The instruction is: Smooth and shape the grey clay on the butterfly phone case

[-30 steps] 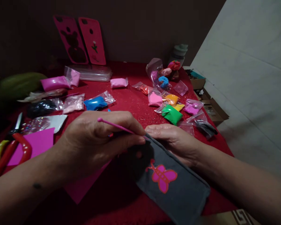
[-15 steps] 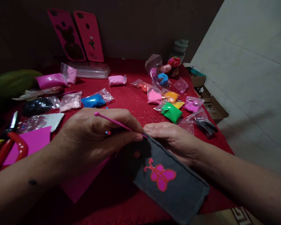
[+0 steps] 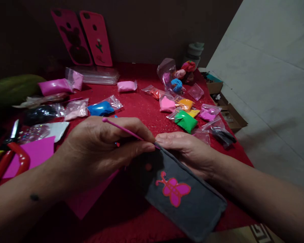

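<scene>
L hand (image 3: 108, 145) has thumb + fingers pinched on a thin pink stick (image 3: 124, 129), knobbed end up to the left, other end at the far edge of a dk grey case (image 3: 192, 212). R hand (image 3: 187, 148) grips the case along its far right side, thumb up by the corner next to L fingertips, rest of fingers mostly hidden. Case is near, just R of ctr, slanted, over a red cloth (image 3: 144, 109); can't tell if it touches it. On its face: pink butterfly (image 3: 173, 192) w/ orange-red outline, plus a small orange spot (image 3: 148, 167) in shadow. Pink sheet (image 3: 88, 199) lies near L, partly under the L arm; red-handled tool (image 3: 24, 158) at far L of that. Beyond the hands: blue bag (image 3: 101, 108) on L, green bag (image 3: 185, 121) on R. Far L, bear case (image 3: 74, 37) & flower case (image 3: 97, 33) stand side by side; bottle (image 3: 194, 50) far R.
</scene>
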{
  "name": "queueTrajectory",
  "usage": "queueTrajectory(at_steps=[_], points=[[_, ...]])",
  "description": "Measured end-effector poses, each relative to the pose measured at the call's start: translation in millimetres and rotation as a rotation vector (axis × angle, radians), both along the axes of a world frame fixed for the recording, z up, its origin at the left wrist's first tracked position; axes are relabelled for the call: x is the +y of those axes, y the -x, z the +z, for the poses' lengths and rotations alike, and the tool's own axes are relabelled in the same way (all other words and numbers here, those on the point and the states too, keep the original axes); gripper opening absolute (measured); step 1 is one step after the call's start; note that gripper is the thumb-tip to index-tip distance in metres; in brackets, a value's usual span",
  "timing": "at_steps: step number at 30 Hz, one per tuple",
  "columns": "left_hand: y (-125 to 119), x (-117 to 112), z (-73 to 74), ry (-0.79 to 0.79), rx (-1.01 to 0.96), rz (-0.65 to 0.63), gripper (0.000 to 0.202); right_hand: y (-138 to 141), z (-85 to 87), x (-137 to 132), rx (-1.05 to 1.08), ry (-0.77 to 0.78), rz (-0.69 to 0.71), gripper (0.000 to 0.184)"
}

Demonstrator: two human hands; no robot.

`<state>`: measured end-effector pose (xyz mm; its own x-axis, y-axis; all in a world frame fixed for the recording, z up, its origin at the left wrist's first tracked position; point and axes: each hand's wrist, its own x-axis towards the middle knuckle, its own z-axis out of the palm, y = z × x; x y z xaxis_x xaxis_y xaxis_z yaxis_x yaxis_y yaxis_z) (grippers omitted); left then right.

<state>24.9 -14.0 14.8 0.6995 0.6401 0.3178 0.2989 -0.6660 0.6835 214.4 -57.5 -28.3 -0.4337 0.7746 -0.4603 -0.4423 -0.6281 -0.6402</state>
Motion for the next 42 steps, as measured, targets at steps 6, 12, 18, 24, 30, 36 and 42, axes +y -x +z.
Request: queueTrajectory(at_steps=[6,12,18,24,30,36,42], points=[[-0.8,-0.4,1.1,-0.007,-0.018,-0.009,0.008,-0.1,1.4,1.4,0.028,-0.019,-0.002,0.014],[-0.6,-0.4,2.7,-0.038,0.032,0.026,0.008,-0.3,1.2,0.4,0.046,-0.035,0.019,0.017],[-1.7,-0.3,-0.5,0.001,-0.030,0.001,0.010,-0.9,1.1,-0.1,0.056,-0.054,0.022,0.014],[-2.7,-1.4,-0.7,-0.002,0.005,0.010,0.013,-0.1,1.0,0.4,0.051,-0.024,0.008,0.015],[-5.0,-4.7,-1.5,0.037,-0.035,0.032,0.013,0.2,0.8,-0.5,0.047,-0.022,-0.015,0.015],[-5.8,-6.8,-2.9,0.046,-0.048,0.050,0.014,0.8,1.7,-1.4,0.034,-0.021,-0.003,0.016],[-6.8,-6.1,0.2,-0.011,0.007,0.030,0.017,0.9,1.9,-0.5,0.016,-0.023,0.017,0.018]])
